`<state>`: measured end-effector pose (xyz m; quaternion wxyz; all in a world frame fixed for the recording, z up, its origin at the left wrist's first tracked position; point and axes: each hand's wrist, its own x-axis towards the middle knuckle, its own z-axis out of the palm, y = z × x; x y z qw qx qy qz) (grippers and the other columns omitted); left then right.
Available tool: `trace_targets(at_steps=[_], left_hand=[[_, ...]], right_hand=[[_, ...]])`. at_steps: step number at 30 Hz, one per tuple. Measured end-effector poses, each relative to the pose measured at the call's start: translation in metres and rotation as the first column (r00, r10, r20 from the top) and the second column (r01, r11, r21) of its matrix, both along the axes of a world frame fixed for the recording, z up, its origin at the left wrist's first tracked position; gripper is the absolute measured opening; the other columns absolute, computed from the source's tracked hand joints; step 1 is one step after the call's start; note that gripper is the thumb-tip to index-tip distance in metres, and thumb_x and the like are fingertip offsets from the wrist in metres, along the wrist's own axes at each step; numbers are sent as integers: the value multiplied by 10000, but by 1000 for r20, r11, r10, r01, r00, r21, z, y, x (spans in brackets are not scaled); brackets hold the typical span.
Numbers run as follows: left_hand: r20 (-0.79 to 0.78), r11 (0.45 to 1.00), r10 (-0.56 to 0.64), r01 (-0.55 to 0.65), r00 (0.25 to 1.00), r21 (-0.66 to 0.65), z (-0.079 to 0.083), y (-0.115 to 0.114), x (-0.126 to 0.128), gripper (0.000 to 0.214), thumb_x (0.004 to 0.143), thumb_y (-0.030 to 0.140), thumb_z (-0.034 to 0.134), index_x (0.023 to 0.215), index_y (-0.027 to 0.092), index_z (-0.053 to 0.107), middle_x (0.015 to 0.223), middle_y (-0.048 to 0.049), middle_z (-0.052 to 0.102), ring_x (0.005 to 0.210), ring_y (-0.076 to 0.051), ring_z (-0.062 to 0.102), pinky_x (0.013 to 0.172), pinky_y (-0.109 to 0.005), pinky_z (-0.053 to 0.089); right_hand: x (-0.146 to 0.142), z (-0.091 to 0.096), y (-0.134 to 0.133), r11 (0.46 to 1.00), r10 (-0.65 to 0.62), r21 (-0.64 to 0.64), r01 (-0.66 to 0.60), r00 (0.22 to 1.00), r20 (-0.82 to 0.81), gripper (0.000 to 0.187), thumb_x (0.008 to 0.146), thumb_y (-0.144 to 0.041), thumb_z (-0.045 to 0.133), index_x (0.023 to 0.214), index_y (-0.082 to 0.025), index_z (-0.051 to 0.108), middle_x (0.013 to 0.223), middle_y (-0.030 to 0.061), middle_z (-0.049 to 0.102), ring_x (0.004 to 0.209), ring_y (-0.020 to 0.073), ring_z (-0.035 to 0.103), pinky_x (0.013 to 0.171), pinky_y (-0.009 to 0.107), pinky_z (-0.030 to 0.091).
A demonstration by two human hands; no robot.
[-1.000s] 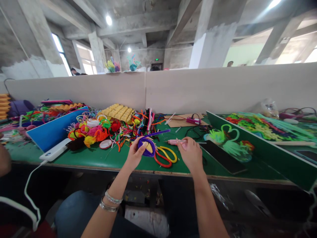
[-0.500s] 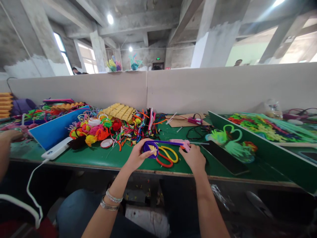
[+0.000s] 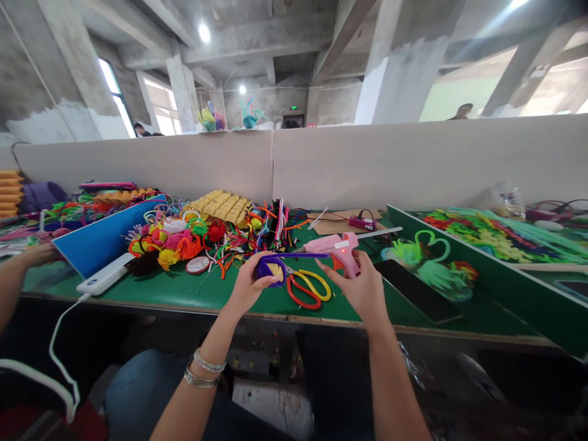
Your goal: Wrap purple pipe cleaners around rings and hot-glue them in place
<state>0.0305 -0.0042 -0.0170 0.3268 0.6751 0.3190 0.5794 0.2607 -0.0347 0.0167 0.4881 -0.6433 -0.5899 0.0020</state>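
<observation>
- A co-worker's hand [image 3: 41,252], blurred, lay well left of the wearer's, beside a blue board [image 3: 108,236].
- A heap of pipe-cleaner pieces [image 3: 177,242] sat left of and beyond the left hand.
- The left hand [image 3: 253,278] was curled round a purple pipe-cleaner coil [image 3: 265,269] (pale yellow at its middle), whose straight free end reached toward the right hand's fingertips; whether they touched it, I could not tell.
- Scissors [image 3: 307,288] with red and yellow handles lay between the hands.
- The right hand [image 3: 362,288] gripped a pink hot-glue gun [image 3: 343,246] by its handle.
- A black smartphone [image 3: 418,293] lay just right of that hand.
</observation>
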Motion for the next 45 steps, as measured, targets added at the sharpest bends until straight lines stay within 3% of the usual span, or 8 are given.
trace_targets(at_steps=[12,34,45], left_hand=[[-165,980,169,-147,972,133,8,-3,-3,473,689,475,634,1048,177,561,1007,-80,642,909,-218,603,804,-323,466],[-246,954,208,-140,947,266,10,-5,-1,444,738,492,583,1047,174,555,989,-81,647,904,-206,610,799,-317,470],[-257,946,235,-160,937,283,9,-3,-2,439,747,499,567,1046,178,553,988,-83,647,903,-204,613,790,-312,475]], right_hand=[[-22,4,-10,997,77,8,-77,995,64,401,686,-545,553,907,-217,486,564,-34,529,438,120,461,456,227,353],[-28,1,-11,996,75,30,-81,982,171,300,736,-459,527,905,-214,489,581,-14,590,447,133,519,467,214,361],[-27,-1,-10,985,-3,165,-43,963,271,280,736,-435,526,888,-201,506,519,-41,550,408,122,497,449,197,350]])
